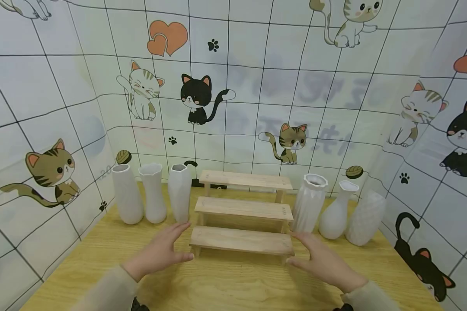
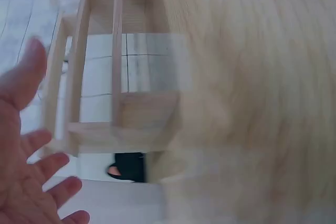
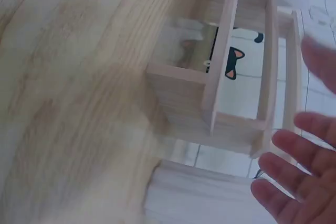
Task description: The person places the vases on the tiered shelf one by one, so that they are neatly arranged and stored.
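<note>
A three-step wooden stand (image 1: pixel 241 240) sits in the middle of the wood-grain table. My left hand (image 1: pixel 161 250) is at the stand's left end, thumb and fingers spread. In the left wrist view that hand (image 2: pixel 26 150) has its fingers apart and nothing in them. At the stand's right end is my right hand (image 1: pixel 323 261), also spread. The right wrist view shows this hand (image 3: pixel 307 171) holding nothing, beside the stand (image 3: pixel 178 98). Whether either hand touches the wood, I cannot tell.
Three white vases stand left of the stand: one smooth (image 1: pixel 127 194), one wavy-rimmed (image 1: pixel 153 194), one faceted (image 1: pixel 180 194). Three more are on the right: a ribbed vase (image 1: pixel 308 203), a narrow-necked vase (image 1: pixel 334 216) and a textured vase (image 1: pixel 366 218). Cat-printed walls (image 1: pixel 245 95) enclose the table (image 1: pixel 233 285).
</note>
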